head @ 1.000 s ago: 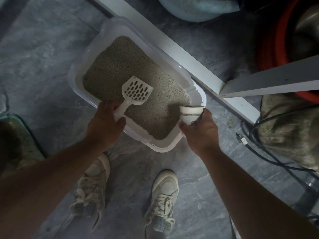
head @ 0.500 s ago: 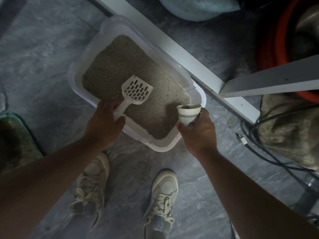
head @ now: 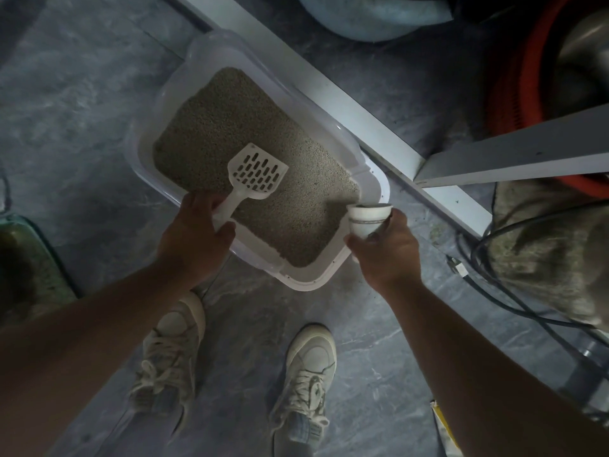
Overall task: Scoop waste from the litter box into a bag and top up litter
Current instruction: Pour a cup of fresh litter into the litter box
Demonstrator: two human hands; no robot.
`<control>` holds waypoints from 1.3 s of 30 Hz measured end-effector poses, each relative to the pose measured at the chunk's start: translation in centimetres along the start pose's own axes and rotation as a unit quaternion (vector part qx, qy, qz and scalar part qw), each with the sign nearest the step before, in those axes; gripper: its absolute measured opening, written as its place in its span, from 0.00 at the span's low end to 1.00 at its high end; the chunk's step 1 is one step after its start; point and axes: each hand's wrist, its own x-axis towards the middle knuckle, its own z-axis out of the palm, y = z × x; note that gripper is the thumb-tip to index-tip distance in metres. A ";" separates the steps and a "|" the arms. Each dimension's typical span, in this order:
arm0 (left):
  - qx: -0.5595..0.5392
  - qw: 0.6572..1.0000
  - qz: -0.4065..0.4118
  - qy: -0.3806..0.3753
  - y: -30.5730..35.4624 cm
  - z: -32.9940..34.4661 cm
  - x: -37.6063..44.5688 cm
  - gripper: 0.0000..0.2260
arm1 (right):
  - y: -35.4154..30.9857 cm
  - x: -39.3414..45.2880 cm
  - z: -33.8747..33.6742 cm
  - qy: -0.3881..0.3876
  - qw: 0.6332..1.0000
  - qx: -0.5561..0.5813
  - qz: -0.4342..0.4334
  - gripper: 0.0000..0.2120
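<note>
My left hand [head: 194, 239] grips the handle of the white slotted scoop [head: 253, 176], fingers and thumb curled round it; scoop head hovers over the litter [head: 237, 127] near the middle of the litter box [head: 316, 278], slots look empty. My right hand [head: 387, 249] holds a small white paper cup [head: 367, 219] by its lower part, fingers wrapped round it, cup tilted with its rim at the near right corner of the box, just over the box rim. Something dark shows inside the cup, can't tell what. Hands well apart, one at each near side of the box. Box sits on the grey floor [head: 82, 103], angled, its far long side beside a white frame bar [head: 329, 94]. Litter fills the tray fairly evenly. My two sneakers [head: 309, 367] are on the floor just near of the box. Black cables [head: 487, 285] lie on the floor to the right, an orange basket [head: 514, 77] far right
</note>
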 end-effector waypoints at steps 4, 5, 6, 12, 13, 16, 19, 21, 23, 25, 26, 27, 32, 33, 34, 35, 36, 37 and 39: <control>-0.003 1.000 0.002 -0.003 -0.2 0.1 0.0 0.19 | -0.8 1.3 0.1 0.007 1.000 -0.005 0.003 0.30; -0.002 1.000 0.004 -0.002 -0.2 0.1 0.0 0.19 | -0.9 1.1 0.3 0.001 1.000 -0.012 0.002 0.31; -0.001 1.000 0.004 -0.001 -0.2 0.1 0.0 0.19 | -1.0 0.8 0.5 -0.006 1.000 -0.017 0.002 0.33; 0.000 1.000 0.003 0.001 -0.2 0.1 0.0 0.19 | -0.4 0.1 0.8 0.000 1.000 -0.007 0.024 0.31; 0.003 1.000 0.002 0.002 -0.2 0.1 0.0 0.19 | -0.4 -0.1 0.9 -0.003 1.000 -0.014 0.021 0.31; 0.008 1.000 0.007 0.003 -0.3 0.2 0.0 0.19 | -0.4 -0.8 1.1 -0.006 1.000 -0.021 0.019 0.32; 0.007 1.000 0.009 0.003 -0.5 0.3 -0.2 0.20 | 0.1 -1.5 1.2 -0.023 0.999 -0.034 0.020 0.33; 0.006 1.000 0.009 0.001 -0.6 0.3 -0.2 0.20 | 0.7 -2.2 1.2 -0.034 0.999 -0.041 0.014 0.32; 0.005 1.000 0.007 0.001 -0.5 0.4 -0.2 0.20 | 1.4 -3.0 1.3 -0.047 0.997 -0.055 0.004 0.31; 0.007 1.000 0.006 0.003 -0.4 0.4 -0.1 0.20 | 1.9 -3.6 1.1 -0.043 0.997 -0.059 0.004 0.31; 0.009 1.000 0.005 0.003 -0.4 0.4 -0.2 0.20 | 2.1 -3.6 1.0 -0.036 0.998 -0.054 0.005 0.31; 0.011 1.000 0.006 0.003 -0.4 0.4 -0.2 0.20 | 2.3 -3.5 0.9 -0.028 0.998 -0.050 0.003 0.31; 0.016 1.000 0.012 0.001 -0.5 0.3 -0.3 0.20 | 2.2 -3.4 0.7 -0.065 0.990 -0.102 -0.066 0.29; 0.020 1.000 0.013 0.001 -0.4 0.4 -0.3 0.20 | 2.1 -3.5 0.7 -0.071 0.989 -0.110 -0.074 0.29; 0.024 1.000 0.013 0.002 -0.4 0.4 -0.3 0.20 | 2.0 -3.4 0.7 -0.070 0.989 -0.110 -0.073 0.29; 0.025 1.000 0.013 0.003 -0.4 0.4 -0.3 0.20 | 1.8 -3.3 0.7 -0.066 0.989 -0.108 -0.071 0.29; 0.025 1.000 0.013 0.003 -0.4 0.4 -0.3 0.20 | 1.8 -3.3 0.7 -0.068 0.989 -0.109 -0.073 0.29; 0.025 1.000 0.014 0.003 -0.4 0.5 -0.3 0.20 | 1.8 -3.3 0.7 -0.075 0.988 -0.113 -0.077 0.29; 0.029 0.999 0.014 0.003 -0.3 0.5 -0.3 0.20 | 1.8 -3.4 0.7 -0.077 0.987 -0.120 -0.079 0.30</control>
